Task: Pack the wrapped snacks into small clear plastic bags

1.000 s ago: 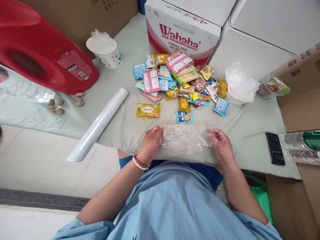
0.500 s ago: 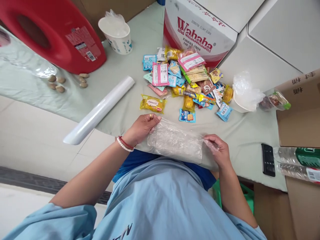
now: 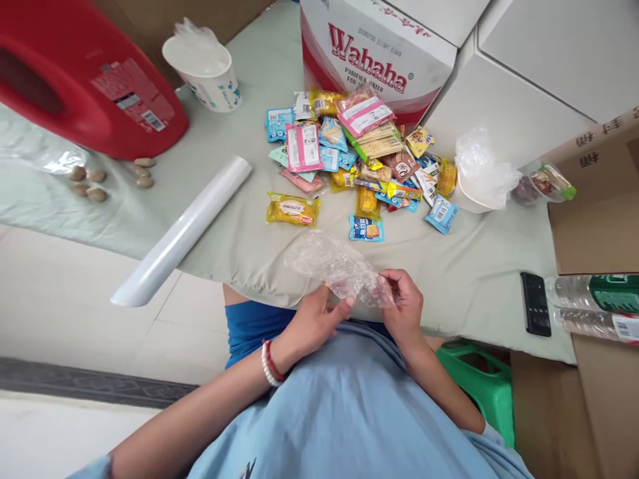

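A crumpled clear plastic bag (image 3: 329,263) spans both hands at the table's near edge, its free end spreading up and left over the cloth. My right hand (image 3: 403,303) pinches the bag's right end between thumb and fingers. Lower and to the left, my left hand (image 3: 319,319) has its thumb pointing right along the bag's lower edge; its fingertips are partly hidden by the plastic. Just beyond the bag lie a yellow-wrapped cake (image 3: 293,209) and a small blue snack packet (image 3: 366,228).
A heap of wrapped snacks (image 3: 369,143) lies before the Wahaha carton (image 3: 374,53). At left are a plastic roll (image 3: 182,229), a red jug (image 3: 134,86), a paper cup (image 3: 204,76) and several nuts (image 3: 96,175). A phone (image 3: 536,304) and bottles (image 3: 594,293) are at right.
My left hand has moved down and right, closer to my right hand. The bag, held stretched between them before, is now bunched and loose. My right hand has shifted slightly left.
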Demonstrator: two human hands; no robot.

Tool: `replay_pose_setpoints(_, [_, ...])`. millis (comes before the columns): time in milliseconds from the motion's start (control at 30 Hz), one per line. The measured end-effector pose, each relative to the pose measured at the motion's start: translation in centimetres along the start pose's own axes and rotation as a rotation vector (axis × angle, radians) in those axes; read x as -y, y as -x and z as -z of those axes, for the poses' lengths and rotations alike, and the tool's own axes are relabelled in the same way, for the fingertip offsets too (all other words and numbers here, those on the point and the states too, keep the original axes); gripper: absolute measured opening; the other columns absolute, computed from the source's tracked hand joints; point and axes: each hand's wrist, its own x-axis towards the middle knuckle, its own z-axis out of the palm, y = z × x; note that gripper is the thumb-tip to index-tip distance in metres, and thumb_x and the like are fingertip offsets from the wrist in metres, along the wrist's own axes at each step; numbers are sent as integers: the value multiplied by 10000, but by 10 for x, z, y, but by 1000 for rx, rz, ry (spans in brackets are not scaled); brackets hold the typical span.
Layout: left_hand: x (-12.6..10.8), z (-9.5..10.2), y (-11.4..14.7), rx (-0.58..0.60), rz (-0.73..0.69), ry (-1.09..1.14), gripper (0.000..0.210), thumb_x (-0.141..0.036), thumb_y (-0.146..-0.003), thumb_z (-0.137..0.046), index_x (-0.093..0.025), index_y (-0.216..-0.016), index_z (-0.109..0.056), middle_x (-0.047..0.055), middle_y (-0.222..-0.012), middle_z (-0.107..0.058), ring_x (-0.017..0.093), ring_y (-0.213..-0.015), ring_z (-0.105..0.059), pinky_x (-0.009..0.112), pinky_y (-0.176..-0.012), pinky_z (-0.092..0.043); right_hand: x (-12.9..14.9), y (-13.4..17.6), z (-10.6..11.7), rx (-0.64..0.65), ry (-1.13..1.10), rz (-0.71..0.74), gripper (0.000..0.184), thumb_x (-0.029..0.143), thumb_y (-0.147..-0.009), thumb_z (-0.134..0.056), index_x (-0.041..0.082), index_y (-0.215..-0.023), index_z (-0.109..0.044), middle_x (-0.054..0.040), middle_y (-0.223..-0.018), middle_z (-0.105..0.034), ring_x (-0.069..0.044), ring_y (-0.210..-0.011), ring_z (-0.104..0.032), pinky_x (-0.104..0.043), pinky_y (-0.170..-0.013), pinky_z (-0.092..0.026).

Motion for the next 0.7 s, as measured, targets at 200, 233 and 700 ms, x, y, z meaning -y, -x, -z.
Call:
replay_pose_setpoints(200, [-3,-4,-31,-73,-9,182,439,-587,-756,-792,-165,-795,-676,40,-724,-672,175,-682,-592,280,-613,-461,1,-4,4,-82,-452,-343,226,436,-865,-750,254,-919,-628,19,-739,-635,-141,-582,-561,-266,-520,-470])
replay_pose_setpoints(233, [-4,-3,-33,-67,-25,199,431,-576,-750,-800,-168,-783,-667,28,-717,-663,166,-679,-585,280,-633,-460,-2,-6,8,-113,-541,-449,283,455,-813,-789,246,-880,-611,21,-734,-629,-127,-554,-537,-246,-471,-434])
replay_pose_setpoints(700, [-12,7,-31,-12,-123,17,434,-562,-876,-677,-180,-676,-718,16,-688,-611,148,-652,-497,274,-637,-383,-10,-31,92,211,328,-5,957,583,-742,-873,302,-1558,-461,-146,-1517,-552,-342,-1420,-492,-579,-1148,-429])
